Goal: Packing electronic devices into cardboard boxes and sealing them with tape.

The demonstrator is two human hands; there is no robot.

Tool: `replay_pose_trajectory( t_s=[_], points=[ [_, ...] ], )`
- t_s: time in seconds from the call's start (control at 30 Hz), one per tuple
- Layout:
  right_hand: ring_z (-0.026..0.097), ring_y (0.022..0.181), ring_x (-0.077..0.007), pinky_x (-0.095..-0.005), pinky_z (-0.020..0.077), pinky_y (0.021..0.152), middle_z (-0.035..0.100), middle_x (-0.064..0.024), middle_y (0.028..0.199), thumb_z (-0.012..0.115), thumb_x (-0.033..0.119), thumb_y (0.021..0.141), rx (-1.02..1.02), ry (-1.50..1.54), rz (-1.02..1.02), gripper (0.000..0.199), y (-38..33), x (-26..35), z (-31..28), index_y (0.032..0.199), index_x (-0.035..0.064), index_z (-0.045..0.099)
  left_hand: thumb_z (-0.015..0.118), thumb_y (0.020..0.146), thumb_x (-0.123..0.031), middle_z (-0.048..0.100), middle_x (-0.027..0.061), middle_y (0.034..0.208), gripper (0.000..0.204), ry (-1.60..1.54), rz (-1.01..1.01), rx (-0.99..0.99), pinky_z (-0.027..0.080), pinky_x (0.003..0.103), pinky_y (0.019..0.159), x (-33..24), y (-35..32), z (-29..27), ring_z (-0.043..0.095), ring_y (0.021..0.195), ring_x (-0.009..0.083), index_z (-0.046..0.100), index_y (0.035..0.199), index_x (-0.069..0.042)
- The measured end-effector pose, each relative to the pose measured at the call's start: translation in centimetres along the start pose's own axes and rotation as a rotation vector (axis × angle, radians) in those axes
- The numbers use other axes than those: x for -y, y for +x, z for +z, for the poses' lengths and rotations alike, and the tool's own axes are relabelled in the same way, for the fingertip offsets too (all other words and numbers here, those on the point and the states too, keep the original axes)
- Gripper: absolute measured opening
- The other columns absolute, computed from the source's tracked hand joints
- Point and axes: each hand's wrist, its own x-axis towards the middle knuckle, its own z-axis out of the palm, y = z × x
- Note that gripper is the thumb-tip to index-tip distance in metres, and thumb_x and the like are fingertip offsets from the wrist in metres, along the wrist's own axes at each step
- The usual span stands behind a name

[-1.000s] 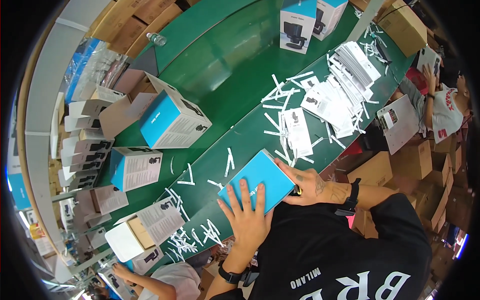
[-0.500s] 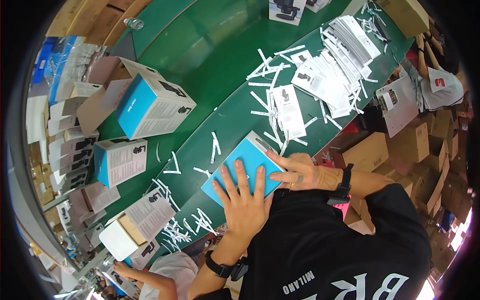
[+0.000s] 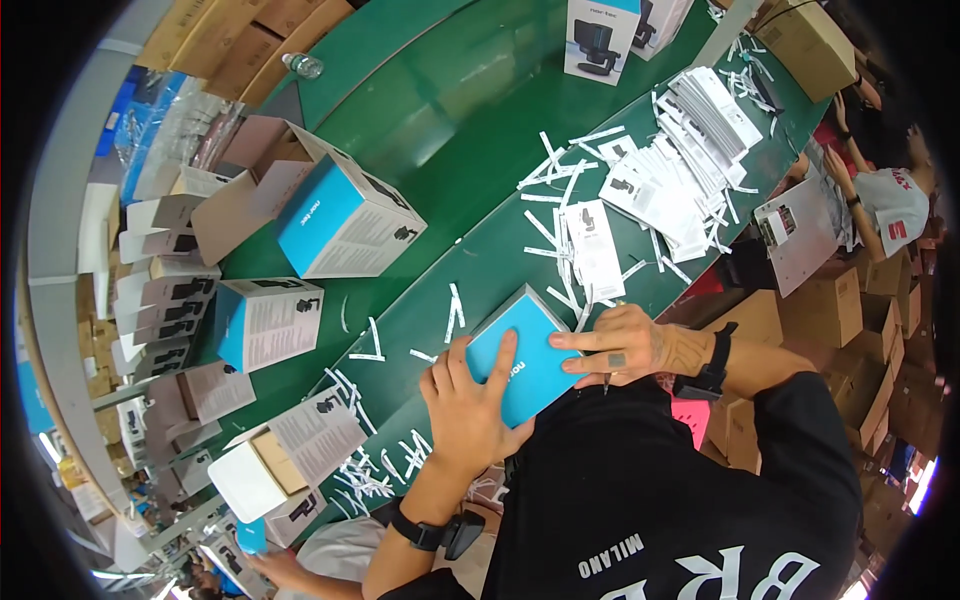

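Observation:
A blue-topped carton with white sides lies tilted at the table's near edge, against my body. My left hand grips its left end, thumb at the near side and fingers over the far left edge. From the right, two outstretched fingers of my right hand rest on the blue face. The other right fingers are curled, and a thin pointed tool pokes out below them; its kind is too small to tell. White paper strips lie just beyond the carton.
Open blue-and-white cartons stand at the left, with an open box nearer me. Leaflets and strips cover the right of the green table. More cartons stand at the far side. Co-workers are at both ends.
My left hand has gone from lying spread flat on the blue face to gripping the carton's left end. The carton has turned and tilted. My right fingers stay on it.

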Motion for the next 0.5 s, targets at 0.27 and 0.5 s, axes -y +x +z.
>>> replay_pose_trajectory(
  t_s=[0.27, 0.5],
  points=[
    [0.071, 0.067, -0.0169, -0.0295, 0.055, 0.055, 0.066, -0.012, 0.14, 0.087, 0.02, 0.079, 0.178, 0.08, -0.032, 0.038, 2.0, -1.1, -2.8, 0.114, 0.0115, 0.074, 0.085, 0.055, -0.036, 0.045, 0.0241, 0.141, 0.101, -0.135, 0.18, 0.017, 0.039, 0.052, 0.098, 2.5, 0.6, -1.5, 0.049, 0.119, 0.0422, 0.053, 0.151, -0.024],
    [0.067, 0.069, -0.0127, -0.0255, 0.0491, 0.06, 0.074, -0.0152, 0.12, 0.079, 0.007, 0.079, -0.258, -0.062, 0.678, 0.038, 2.6, 0.1, -4.7, 0.116, 0.0068, 0.07, 0.086, 0.055, -0.037, 0.043, 0.0207, 0.146, 0.092, -0.227, -0.028, -0.484, 0.038, 0.054, 0.104, 3.5, 14.0, 0.5, 0.046, 0.126, 0.0432, 0.06, 0.142, -0.022]
  ],
)
